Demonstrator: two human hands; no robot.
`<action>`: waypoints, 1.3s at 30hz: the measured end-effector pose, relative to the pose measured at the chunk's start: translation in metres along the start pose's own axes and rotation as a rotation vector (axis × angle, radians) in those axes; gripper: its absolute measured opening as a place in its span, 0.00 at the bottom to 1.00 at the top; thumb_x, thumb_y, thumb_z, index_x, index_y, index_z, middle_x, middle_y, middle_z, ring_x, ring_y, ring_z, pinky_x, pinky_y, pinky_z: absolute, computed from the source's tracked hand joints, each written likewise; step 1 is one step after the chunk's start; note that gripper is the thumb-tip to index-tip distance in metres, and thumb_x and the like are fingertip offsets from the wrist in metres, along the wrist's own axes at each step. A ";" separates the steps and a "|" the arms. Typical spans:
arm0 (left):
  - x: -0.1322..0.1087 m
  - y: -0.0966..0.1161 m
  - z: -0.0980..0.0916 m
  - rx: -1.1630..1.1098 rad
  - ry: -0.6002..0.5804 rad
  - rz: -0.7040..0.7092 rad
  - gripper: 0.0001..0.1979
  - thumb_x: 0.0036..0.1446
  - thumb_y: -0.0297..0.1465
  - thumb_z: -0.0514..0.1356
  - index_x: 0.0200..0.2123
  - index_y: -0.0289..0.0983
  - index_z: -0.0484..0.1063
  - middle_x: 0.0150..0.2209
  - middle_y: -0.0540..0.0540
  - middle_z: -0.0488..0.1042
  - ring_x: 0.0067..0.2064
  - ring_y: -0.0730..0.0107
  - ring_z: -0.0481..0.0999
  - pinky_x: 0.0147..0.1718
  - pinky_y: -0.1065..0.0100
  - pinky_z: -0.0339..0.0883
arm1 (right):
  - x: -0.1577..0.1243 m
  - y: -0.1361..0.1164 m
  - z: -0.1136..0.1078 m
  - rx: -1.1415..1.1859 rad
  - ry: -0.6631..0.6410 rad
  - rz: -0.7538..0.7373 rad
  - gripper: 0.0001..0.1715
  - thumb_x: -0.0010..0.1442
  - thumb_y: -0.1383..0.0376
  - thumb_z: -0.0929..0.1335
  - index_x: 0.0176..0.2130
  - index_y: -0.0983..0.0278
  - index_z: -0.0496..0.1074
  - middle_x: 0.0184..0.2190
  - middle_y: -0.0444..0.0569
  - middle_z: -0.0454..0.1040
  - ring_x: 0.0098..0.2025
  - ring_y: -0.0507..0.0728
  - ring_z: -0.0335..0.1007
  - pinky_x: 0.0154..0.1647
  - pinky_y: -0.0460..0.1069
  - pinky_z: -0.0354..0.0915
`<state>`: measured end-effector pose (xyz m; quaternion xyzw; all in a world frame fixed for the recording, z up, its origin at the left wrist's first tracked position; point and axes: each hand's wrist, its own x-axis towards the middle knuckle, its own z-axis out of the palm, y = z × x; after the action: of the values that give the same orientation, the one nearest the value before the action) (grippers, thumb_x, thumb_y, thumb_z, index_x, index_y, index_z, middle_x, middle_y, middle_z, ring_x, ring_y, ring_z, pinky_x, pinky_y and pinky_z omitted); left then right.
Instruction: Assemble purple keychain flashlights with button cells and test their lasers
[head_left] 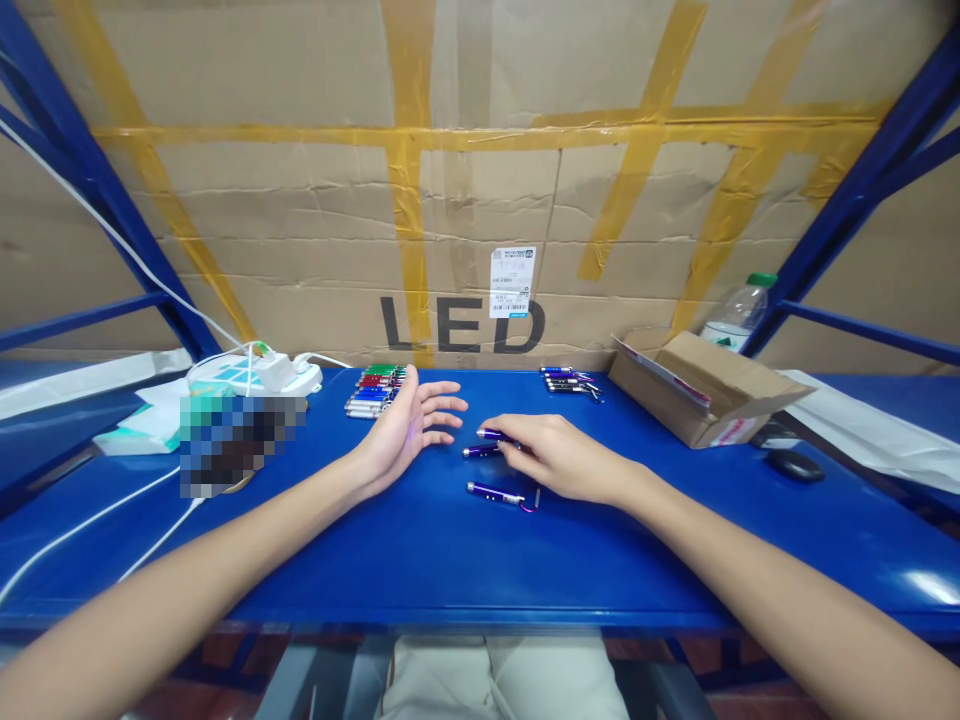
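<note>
My right hand (562,455) pinches a purple keychain penlight (491,435), its silver tip pointing left. My left hand (401,430) is held up on edge, fingers spread and holding nothing, its palm turned towards that tip. A faint violet glow shows on the palm. Just below the held one, a second purple penlight (478,452) is partly hidden by my right fingers. Nearer me a third purple penlight (495,494) with a small clip lies on the blue table (420,570). Behind my left hand are several green, red, blue and silver penlights (371,393) in a stack of rows.
Several dark and purple penlights (566,381) lie at the back. An open cardboard box (675,400), a black mouse (795,465) and a green-capped bottle (739,310) stand right. A power strip (300,378), white cables and a blurred-out object (240,445) lie left.
</note>
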<state>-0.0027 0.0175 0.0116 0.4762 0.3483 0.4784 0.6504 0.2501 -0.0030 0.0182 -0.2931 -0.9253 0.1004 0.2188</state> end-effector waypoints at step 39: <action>0.003 -0.001 -0.001 0.007 0.009 -0.008 0.37 0.72 0.60 0.49 0.54 0.33 0.79 0.49 0.35 0.81 0.42 0.61 0.80 0.36 0.67 0.74 | -0.001 0.001 0.004 0.011 -0.035 -0.008 0.17 0.78 0.66 0.63 0.62 0.60 0.73 0.53 0.52 0.83 0.50 0.60 0.82 0.52 0.53 0.72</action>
<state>-0.0025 0.0205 0.0105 0.4747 0.3549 0.4768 0.6492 0.2493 -0.0023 0.0139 -0.2862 -0.9297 0.1095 0.2045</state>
